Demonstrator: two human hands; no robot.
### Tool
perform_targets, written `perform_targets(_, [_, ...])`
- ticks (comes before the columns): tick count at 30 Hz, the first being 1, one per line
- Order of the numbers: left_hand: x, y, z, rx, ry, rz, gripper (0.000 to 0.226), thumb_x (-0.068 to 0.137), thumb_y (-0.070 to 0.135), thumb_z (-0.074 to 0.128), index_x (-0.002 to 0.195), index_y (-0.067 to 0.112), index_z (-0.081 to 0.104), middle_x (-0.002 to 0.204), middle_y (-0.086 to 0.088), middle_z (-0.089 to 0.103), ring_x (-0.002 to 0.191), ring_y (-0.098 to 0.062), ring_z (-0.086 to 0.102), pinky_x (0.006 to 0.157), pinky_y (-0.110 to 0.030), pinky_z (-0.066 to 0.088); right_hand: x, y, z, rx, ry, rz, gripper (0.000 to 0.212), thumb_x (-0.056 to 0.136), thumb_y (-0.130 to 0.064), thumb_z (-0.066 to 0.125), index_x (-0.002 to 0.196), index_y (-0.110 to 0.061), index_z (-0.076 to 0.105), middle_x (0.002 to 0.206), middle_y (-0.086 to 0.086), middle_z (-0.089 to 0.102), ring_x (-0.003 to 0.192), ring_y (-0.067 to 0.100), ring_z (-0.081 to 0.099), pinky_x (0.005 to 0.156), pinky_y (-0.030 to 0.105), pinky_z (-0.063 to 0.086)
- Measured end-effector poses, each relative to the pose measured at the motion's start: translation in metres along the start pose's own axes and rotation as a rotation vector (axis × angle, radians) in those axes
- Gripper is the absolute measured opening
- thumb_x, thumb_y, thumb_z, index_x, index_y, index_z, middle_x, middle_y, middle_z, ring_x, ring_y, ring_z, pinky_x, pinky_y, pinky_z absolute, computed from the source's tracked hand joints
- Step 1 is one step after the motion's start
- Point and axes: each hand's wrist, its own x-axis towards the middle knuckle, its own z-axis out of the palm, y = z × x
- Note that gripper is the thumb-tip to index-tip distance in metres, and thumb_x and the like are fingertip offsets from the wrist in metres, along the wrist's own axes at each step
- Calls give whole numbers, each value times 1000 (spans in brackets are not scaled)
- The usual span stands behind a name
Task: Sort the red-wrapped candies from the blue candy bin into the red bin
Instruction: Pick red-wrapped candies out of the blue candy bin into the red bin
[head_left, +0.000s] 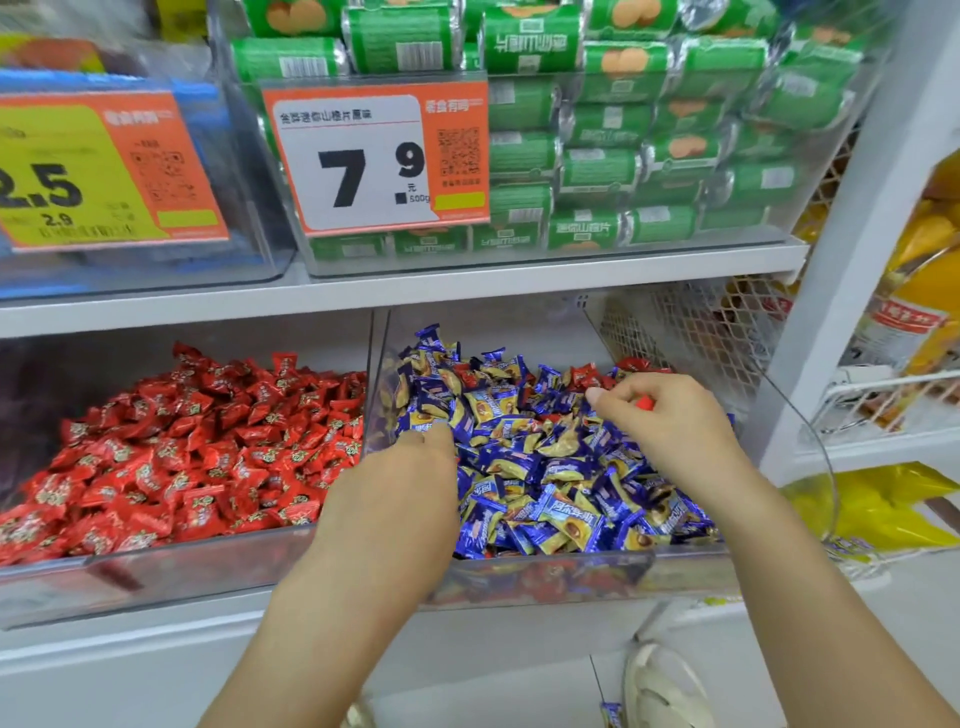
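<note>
Two clear bins sit side by side on the lower shelf. The red bin (156, 577) on the left is heaped with red-wrapped candies (197, 447). The blue bin (545, 571) on the right holds blue-and-gold candies (550, 467), with a few red candies (584, 375) at its back. My left hand (405, 493) reaches into the blue bin's left side, fingers curled down among the wrappers; what they hold is hidden. My right hand (670, 421) hovers over the bin's right rear and grips a red candy (644, 401) that peeks out between the fingers.
The shelf above carries a clear bin of green packets (649, 130) with a 7.9 price tag (376, 161). A white upright post (852, 249) stands right of the blue bin, with wire baskets and yellow packs beyond. A blue candy (612, 714) lies on the floor.
</note>
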Motion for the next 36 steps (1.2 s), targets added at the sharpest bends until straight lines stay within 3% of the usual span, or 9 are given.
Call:
perform_targets(2, [4,2,-6,-170,38,24,9,95,21,36,101,17,39,87,-1,48,79,-27,49,60,-31,31,9,10,-4,54,22,72,22,89,-41,60,79,-25,71,67,-14,55,73,13,52,65,29,34])
perform_targets(6, [14,7,-7,-275,-19,38,30,95,45,37,95,17,46,83,-2,54,86,-27,55,64,-32,34,23,30,-10,196,83,186,13,88,-30,60,83,-28,72,45,-13,55,60,14,54,65,31,43])
perform_targets(9, [27,11,-9,-325,-48,24,44,91,57,43,83,15,51,76,0,56,83,-25,55,64,-31,38,29,41,-11,259,92,236,15,91,-26,59,92,-21,73,62,-5,62,59,13,56,72,39,51])
perform_targets(17, [64,26,2,-553,55,-40,18,89,21,49,91,17,67,78,-3,67,69,-22,61,60,-30,44,42,51,-12,33,125,145,30,96,-13,46,116,-24,64,109,3,67,72,15,62,65,27,49])
perform_targets(20, [78,27,5,-561,108,-58,23,90,18,47,101,21,68,89,-3,70,74,-23,63,66,-32,51,65,48,-7,-136,7,120,36,94,-10,46,120,-27,64,123,-2,63,76,13,61,68,25,47])
perform_targets(24, [90,25,10,-602,137,-87,22,92,20,46,99,22,67,88,-5,68,77,-28,63,68,-35,53,111,36,5,-379,-254,67,43,92,-19,59,133,-29,52,138,0,53,115,18,56,88,21,44])
perform_targets(28, [93,25,16,-589,132,-67,25,93,22,44,107,26,65,99,-3,70,90,-28,63,74,-33,51,134,36,23,-697,-550,23,52,95,-31,54,143,-32,35,143,5,46,119,28,52,89,26,43])
perform_targets(31, [92,20,15,-600,130,-66,25,95,24,43,106,28,64,97,0,70,86,-25,63,71,-32,52,137,40,37,-741,-642,31,51,97,-26,48,144,-29,31,140,9,48,113,30,54,86,33,47])
perform_targets(36, [89,11,7,-606,123,-84,23,95,29,43,105,33,64,93,4,69,84,-22,63,70,-31,51,134,38,57,-624,-771,63,51,96,-25,49,144,-19,35,141,6,47,117,27,52,100,39,45])
